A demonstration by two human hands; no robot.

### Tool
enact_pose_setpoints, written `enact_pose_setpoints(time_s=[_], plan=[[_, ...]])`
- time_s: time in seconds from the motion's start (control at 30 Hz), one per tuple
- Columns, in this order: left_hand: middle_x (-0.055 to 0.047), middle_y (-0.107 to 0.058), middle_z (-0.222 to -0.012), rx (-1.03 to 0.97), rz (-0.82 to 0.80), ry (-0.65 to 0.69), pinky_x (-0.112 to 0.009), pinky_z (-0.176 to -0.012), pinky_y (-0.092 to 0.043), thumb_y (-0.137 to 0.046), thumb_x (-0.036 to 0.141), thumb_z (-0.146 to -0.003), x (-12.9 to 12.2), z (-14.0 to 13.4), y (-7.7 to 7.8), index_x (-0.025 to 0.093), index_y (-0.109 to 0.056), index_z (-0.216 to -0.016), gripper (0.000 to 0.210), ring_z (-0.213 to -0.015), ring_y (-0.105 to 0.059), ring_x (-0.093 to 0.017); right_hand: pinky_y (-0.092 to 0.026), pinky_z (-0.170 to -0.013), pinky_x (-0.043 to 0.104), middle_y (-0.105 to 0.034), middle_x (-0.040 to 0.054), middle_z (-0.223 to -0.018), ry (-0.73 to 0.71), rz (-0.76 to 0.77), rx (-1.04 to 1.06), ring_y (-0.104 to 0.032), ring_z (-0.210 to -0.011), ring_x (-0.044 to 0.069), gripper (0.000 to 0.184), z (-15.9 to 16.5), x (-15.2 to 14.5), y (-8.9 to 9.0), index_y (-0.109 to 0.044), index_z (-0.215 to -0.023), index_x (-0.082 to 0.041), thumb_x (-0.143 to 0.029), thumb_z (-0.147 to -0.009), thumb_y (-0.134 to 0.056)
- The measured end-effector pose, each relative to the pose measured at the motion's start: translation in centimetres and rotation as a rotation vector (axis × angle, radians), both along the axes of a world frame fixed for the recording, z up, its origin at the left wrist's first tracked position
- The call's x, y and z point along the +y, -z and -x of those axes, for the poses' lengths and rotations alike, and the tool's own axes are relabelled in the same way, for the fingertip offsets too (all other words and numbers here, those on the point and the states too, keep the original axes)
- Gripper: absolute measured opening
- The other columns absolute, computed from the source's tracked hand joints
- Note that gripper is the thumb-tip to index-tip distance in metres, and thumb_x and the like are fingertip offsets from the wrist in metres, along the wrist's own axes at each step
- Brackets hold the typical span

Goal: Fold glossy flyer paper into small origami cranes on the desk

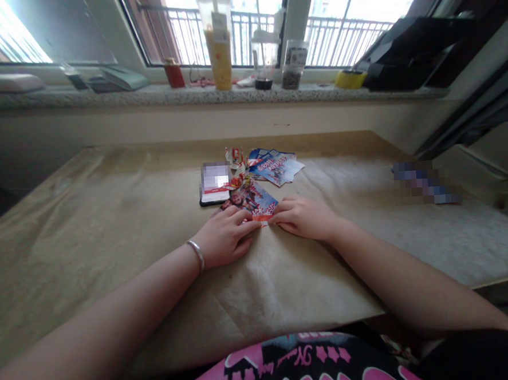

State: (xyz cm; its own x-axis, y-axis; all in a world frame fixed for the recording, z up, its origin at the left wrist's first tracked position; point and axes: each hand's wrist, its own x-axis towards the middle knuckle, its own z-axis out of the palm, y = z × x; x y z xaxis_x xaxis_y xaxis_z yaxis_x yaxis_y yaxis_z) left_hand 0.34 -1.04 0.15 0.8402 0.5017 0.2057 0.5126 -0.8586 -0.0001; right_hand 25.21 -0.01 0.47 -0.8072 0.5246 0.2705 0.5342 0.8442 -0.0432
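Observation:
A colourful printed sheet (259, 196) lies on the table in front of me, with a red-orange strip along its near edge. My left hand (228, 233) has its fingers closed together at the near left part of this sheet. At the near right corner, my right hand (305, 216) pinches the edge between bent fingers. Both sets of fingertips come close together at the strip. Just beyond the sheet are crumpled red and yellow wrappers (236, 163). Several blue printed cards (277, 165) lie fanned out behind it, and a phone (214, 186), partly blurred, lies to the left.
A cloth-like cover lies over the table (162, 230). A blurred bluish object (425, 182) lies at the far right. On the windowsill (196, 97) stand a tall yellow-filled cup (220, 54), a red container (173, 73), clear containers, yellow tape (349, 79) and a black object (401, 60).

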Motion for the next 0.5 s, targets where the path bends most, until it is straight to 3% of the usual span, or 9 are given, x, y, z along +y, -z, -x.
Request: enact_pose_setpoints(time_s=[0.2, 0.5], plan=[[-0.01, -0.059, -0.114, -0.032, 0.047, 0.02, -0.042, -0.091, -0.042, -0.045, 0.029, -0.089, 0.4, -0.1, 0.3, 0.02, -0.058, -0.12, 0.035, -0.099, -0.049, -0.024, -0.046, -0.076, 0.027, -0.067, 0.0068, -0.089, -0.037, 0.073, 0.112, -0.059, -0.082, 0.016, 0.022, 1.3, 0.1, 1.0, -0.072, -0.095, -0.019, -0.018, -0.089, -0.05], [-0.008, -0.06, -0.116, -0.065, 0.069, 0.034, -0.041, -0.09, -0.041, -0.046, 0.03, -0.09, 0.7, -0.3, 0.3, 0.022, -0.061, -0.116, 0.031, -0.1, -0.05, -0.024, -0.044, -0.072, 0.026, -0.065, 0.0061, -0.086, -0.004, 0.076, 0.131, -0.058, -0.077, 0.016, 0.019, 1.6, 0.1, 0.9, -0.071, -0.086, -0.018, -0.014, -0.083, -0.053]])
